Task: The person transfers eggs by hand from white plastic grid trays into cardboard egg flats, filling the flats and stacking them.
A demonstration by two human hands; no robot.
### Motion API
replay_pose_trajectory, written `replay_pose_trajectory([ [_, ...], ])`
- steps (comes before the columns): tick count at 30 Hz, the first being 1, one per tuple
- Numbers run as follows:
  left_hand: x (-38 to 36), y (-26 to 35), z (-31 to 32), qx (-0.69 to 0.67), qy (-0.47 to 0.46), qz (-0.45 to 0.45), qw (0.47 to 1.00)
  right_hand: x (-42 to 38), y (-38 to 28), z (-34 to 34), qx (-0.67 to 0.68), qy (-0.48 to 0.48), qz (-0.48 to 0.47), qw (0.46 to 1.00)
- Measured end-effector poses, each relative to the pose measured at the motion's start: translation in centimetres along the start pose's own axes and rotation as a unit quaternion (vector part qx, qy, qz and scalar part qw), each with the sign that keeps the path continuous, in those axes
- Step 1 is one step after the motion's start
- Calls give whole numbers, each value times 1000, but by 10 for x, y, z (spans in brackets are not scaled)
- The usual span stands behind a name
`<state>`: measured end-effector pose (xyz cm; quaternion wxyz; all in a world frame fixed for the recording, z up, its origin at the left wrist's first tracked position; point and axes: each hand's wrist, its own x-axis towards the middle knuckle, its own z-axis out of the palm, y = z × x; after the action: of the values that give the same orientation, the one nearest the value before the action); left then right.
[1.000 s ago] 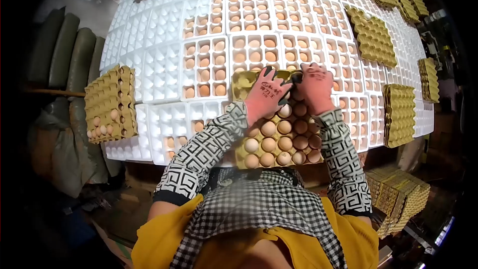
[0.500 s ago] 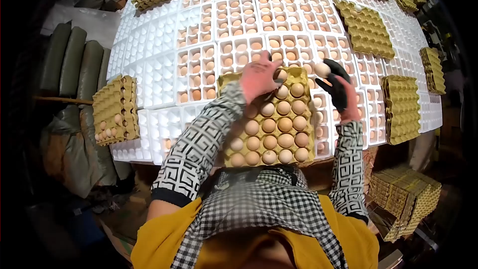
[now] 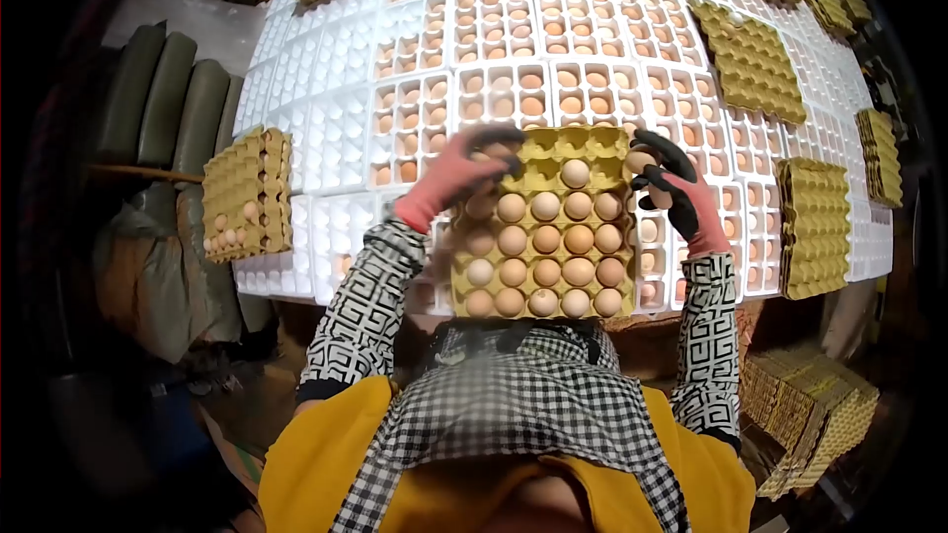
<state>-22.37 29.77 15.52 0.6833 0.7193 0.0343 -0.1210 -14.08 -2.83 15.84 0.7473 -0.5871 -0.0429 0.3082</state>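
A pulp egg tray (image 3: 538,178) lies in front of me, its nearer rows filled with brown and pale eggs (image 3: 545,239). At its far left corner is my left hand (image 3: 449,176), in a pink glove with dark fingertips, curled around an egg (image 3: 488,152) that the fingers partly cover. Just past the right edge, my right hand (image 3: 685,195), gloved alike, grips an egg (image 3: 642,159) between thumb and fingers. One egg (image 3: 575,174) sits alone in the row beyond the full ones; the farthest cups are bare.
White compartment trays (image 3: 499,67) of eggs cover the table, with unfilled white trays (image 3: 341,153) to the left. Pulp trays stand at the left (image 3: 249,192), right (image 3: 815,227) and far right (image 3: 755,64). Below the table's right edge is a tall tray stack (image 3: 810,415).
My left hand has moved left from the tray's far cups, where an egg is gone. Another egg has left the right end of its row. The right hand stays beside the tray, holding an egg.
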Motion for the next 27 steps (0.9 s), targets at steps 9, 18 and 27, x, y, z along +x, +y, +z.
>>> replay_pose_trajectory([
  [9,-11,-4,56,623,-72,44,777,59,40,70,-812,-25,-170,557],
  [18,-115,-90,-183,453,402,-157,780,77,43,148,-550,-16,-203,810],
  [27,-113,-132,-249,380,388,-112,832,216,154,364,-768,-117,-136,614],
])
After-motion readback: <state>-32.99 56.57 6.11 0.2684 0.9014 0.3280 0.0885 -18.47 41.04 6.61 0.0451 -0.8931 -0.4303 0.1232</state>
